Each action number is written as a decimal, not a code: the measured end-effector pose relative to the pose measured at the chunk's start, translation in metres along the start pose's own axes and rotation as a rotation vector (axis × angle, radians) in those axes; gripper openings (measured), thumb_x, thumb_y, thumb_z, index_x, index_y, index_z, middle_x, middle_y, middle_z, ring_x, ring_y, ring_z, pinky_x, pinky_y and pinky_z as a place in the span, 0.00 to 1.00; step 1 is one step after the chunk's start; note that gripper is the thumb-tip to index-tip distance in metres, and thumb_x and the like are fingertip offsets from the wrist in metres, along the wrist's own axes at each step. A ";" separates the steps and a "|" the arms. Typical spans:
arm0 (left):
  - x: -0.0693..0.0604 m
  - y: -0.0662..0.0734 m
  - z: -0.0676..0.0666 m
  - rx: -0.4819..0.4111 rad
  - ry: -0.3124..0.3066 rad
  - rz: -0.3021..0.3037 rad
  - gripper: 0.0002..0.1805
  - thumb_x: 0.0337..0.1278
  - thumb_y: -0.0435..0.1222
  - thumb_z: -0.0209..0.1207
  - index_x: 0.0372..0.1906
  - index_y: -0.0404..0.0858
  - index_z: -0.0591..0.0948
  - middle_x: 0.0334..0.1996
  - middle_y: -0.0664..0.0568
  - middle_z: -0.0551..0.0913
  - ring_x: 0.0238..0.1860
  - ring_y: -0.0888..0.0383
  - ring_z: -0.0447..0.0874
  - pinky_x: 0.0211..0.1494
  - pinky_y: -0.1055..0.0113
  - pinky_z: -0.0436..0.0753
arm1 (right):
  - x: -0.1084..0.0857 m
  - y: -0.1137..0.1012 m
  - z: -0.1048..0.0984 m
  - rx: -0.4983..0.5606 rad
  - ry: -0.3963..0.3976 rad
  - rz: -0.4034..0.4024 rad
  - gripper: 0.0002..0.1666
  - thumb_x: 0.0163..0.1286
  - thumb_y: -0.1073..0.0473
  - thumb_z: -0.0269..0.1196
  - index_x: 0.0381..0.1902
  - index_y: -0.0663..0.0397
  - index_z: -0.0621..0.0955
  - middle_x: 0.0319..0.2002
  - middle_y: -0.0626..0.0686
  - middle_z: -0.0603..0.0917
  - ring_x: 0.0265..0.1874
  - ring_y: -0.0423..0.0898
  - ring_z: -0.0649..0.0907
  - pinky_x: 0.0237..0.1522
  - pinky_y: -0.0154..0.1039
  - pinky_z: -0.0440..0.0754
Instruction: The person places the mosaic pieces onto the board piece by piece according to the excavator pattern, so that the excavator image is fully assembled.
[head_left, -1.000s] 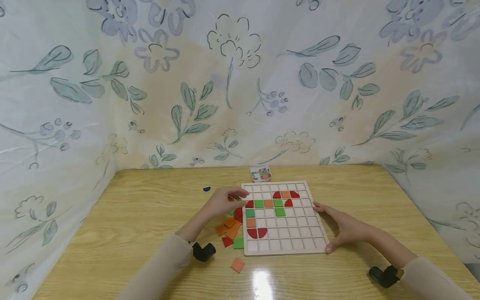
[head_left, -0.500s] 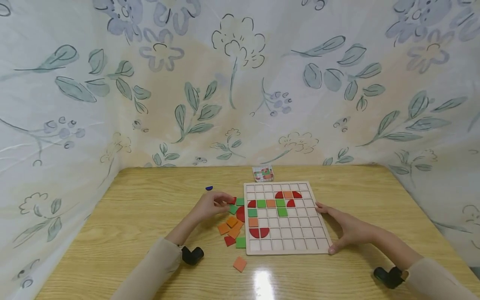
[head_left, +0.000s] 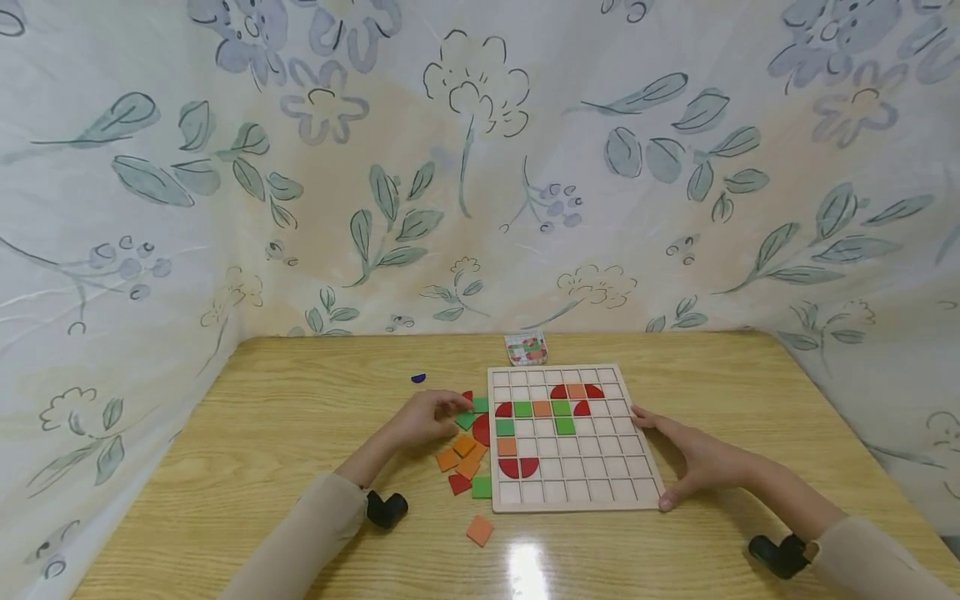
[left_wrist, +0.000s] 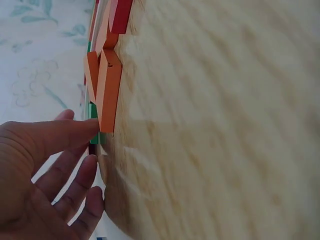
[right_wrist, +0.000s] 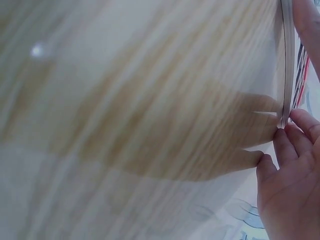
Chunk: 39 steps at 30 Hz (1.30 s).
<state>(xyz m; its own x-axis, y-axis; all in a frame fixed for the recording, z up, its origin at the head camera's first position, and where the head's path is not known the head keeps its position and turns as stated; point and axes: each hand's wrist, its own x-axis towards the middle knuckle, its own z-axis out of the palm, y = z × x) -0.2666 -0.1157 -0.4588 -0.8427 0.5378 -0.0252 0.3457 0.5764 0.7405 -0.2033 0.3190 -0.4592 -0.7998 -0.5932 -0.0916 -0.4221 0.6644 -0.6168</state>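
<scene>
Nearest on the bench (head_left: 615, 554), an orange square (head_left: 480, 530) lies apart. The right hand (head_left: 705, 460), thumb and fingers spread wide, touches the right edge of the gridded wooden board (head_left: 579, 454), probably steadying it mid-bench. Loose tiles (head_left: 464, 445) sit at its left, likely for easy reach; the left hand (head_left: 424, 420) is loosely bent there, its contact with a green square (head_left: 482, 405) unclear. Beyond, a pattern card (head_left: 527, 348) seems placed for viewing. One second ago the left hand was over the board's left edge; the right hand stays put.
</scene>
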 end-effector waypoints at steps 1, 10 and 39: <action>0.000 0.000 0.001 -0.004 -0.002 -0.004 0.17 0.49 0.27 0.62 0.47 0.42 0.81 0.45 0.54 0.80 0.43 0.57 0.74 0.50 0.61 0.75 | 0.000 0.000 0.000 0.001 0.003 -0.004 0.65 0.37 0.39 0.74 0.69 0.57 0.57 0.71 0.62 0.51 0.66 0.69 0.52 0.54 0.13 0.40; -0.002 -0.005 0.002 -0.025 0.053 -0.049 0.17 0.47 0.34 0.66 0.46 0.43 0.82 0.42 0.56 0.82 0.41 0.59 0.75 0.47 0.64 0.75 | 0.000 0.001 0.001 0.003 0.013 -0.029 0.66 0.37 0.39 0.74 0.68 0.60 0.57 0.70 0.64 0.51 0.67 0.66 0.52 0.53 0.11 0.40; -0.011 0.009 -0.018 -0.188 0.235 -0.062 0.17 0.45 0.35 0.68 0.45 0.43 0.83 0.42 0.53 0.84 0.40 0.57 0.78 0.46 0.66 0.77 | -0.001 0.002 0.002 0.003 0.026 -0.048 0.64 0.38 0.39 0.74 0.68 0.61 0.58 0.70 0.65 0.53 0.65 0.29 0.46 0.54 0.11 0.40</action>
<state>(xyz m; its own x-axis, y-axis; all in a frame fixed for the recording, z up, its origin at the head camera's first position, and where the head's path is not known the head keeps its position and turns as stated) -0.2617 -0.1273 -0.4393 -0.9397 0.3357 0.0656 0.2268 0.4682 0.8540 -0.2026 0.3198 -0.4614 -0.7897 -0.6121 -0.0416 -0.4587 0.6341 -0.6225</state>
